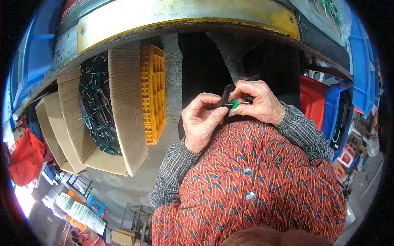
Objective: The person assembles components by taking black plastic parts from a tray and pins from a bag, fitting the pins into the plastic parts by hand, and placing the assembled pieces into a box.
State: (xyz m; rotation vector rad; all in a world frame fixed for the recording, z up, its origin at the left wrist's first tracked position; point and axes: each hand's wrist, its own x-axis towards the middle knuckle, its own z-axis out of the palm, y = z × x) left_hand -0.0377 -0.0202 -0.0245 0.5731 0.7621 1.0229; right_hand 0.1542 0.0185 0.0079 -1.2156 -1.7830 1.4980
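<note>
In front of my patterned top, my left hand pinches a small black plastic piece between thumb and fingers. Close beside it, my right hand grips a thin metal pin with a green disc on it. The pin's left end meets the black piece or lies right against it; the fingers hide exactly how they join. To the left, an open cardboard box contains many black pieces with similar green discs and pins.
A metal-edged workbench curves across the top. A yellow plastic crate stands beside the cardboard box. At right are a red bin and a blue bin. A clear bag of green-topped pins lies on the bench. Another person appears at lower left.
</note>
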